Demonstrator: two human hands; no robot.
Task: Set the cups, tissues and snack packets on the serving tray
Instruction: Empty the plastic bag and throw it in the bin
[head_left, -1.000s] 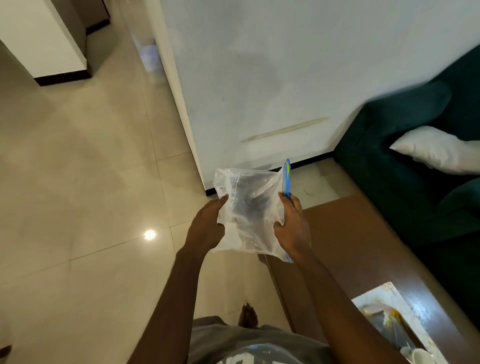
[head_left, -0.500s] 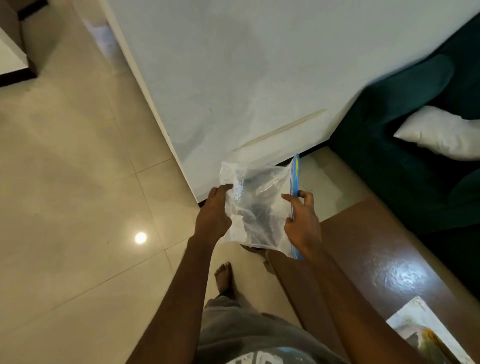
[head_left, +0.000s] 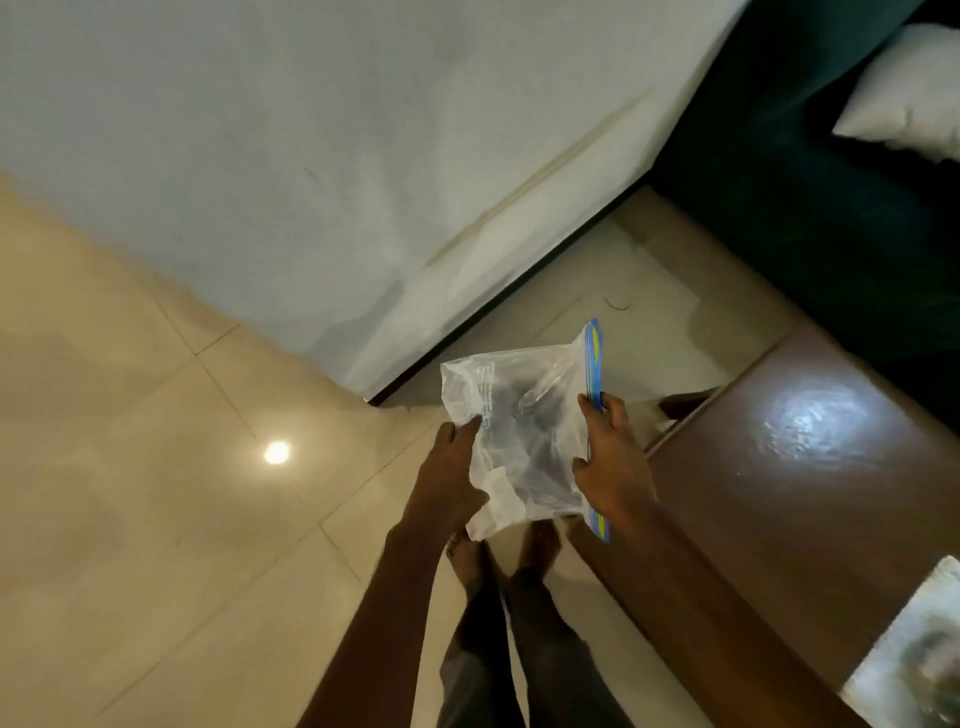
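Bag: a clear plastic zip bag (head_left: 519, 441) with a blue closure strip along its right edge is held up in the air in front of the person, above the floor and just left of the brown surface. Something dark shows through the plastic, but what it is cannot be told.
Left hand: the left hand (head_left: 452, 478) holds the bag's left side, its grip pinching the plastic between thumb and fingers.
Right hand: the right hand (head_left: 610, 467) holds the bag's right side by the blue strip, its grip pressed onto the plastic with the thumb on the near face and fingers wrapped past the edge.
Surface: a glossy brown surface (head_left: 779, 493) runs along the right of the view, with a bright patch of reflected light on its top.
Tray: at the lower right corner a pale patterned rectangle (head_left: 914, 654) lies on the surface; it is blurred and cut off by the frame, so whether it is the tray cannot be told.
Floor: beige tiles (head_left: 156, 467) carry a round light reflection; the person's bare feet (head_left: 498, 556) stand on them under the bag.
Surroundings: a white wall (head_left: 363, 156) with a dark base strip stands behind, and a dark green sofa (head_left: 831, 208) with a white cushion (head_left: 909, 98) fills the upper right.
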